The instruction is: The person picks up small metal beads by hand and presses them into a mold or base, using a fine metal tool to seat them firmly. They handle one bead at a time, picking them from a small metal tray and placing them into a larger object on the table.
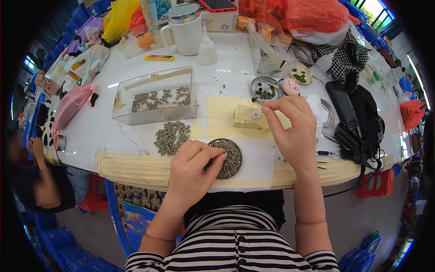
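My left hand (192, 170) is closed in a pinch over a round dish (241, 164) filled with small grey metal parts (230, 158). Something tiny and pale shows at its fingertips, too small to name. To the right, my right hand (292, 129) has thumb and forefinger brought together at a small white piece (257, 114). That piece stands at the tape-covered block (244, 118). What lies between the right fingertips is hard to make out. Just beyond my left hand, a loose pile of the same grey parts (172, 136) spreads on the table.
A clear box (154, 115) with more grey parts stands at the far left. Behind are a white lidded mug (186, 34) and a dropper bottle (207, 50). Dark pieces fill a round tin (266, 90). Black straps (364, 122) lie right. Another person's arm (43, 177) shows far left.
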Available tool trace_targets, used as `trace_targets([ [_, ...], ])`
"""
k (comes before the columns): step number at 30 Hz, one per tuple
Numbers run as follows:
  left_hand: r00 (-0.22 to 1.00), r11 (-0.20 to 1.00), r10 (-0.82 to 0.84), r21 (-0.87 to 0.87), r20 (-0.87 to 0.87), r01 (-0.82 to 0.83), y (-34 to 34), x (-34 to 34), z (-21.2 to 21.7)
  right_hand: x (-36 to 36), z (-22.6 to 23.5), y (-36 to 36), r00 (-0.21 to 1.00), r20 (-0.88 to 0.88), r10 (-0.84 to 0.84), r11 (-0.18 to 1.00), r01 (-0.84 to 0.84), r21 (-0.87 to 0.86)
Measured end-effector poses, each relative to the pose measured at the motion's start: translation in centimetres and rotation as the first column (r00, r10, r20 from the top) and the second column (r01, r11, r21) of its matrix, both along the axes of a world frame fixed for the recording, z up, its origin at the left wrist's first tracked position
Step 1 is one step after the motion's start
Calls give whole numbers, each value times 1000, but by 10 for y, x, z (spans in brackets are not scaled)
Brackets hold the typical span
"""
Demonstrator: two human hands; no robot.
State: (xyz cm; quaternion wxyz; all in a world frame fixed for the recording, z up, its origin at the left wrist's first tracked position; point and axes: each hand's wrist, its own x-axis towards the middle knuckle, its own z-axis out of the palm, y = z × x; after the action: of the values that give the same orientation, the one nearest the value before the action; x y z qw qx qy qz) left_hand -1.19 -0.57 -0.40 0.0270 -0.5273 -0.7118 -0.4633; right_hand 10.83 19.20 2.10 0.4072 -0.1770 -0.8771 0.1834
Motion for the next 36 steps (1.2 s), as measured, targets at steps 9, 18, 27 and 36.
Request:
trace_targets([
  [9, 1000, 999, 27, 31, 3, -28, -8, 9, 6, 26, -3, -7, 957, -285, -60, 934, -47, -354],
  [18, 987, 983, -159, 97, 12, 157, 11, 40, 16, 67, -11, -3, 903, -389, -184, 832, -67, -551],
  [27, 942, 945, -322, 29, -99, 326, 93, 90, 11, 121, -24, 13, 823, -353, -444, 853, 269, -447],
  [36, 883, 959, -247, -231, -399, 164, 170, 102, 42, 135, -27, 28, 809, -381, -447, 833, 222, -507],
])
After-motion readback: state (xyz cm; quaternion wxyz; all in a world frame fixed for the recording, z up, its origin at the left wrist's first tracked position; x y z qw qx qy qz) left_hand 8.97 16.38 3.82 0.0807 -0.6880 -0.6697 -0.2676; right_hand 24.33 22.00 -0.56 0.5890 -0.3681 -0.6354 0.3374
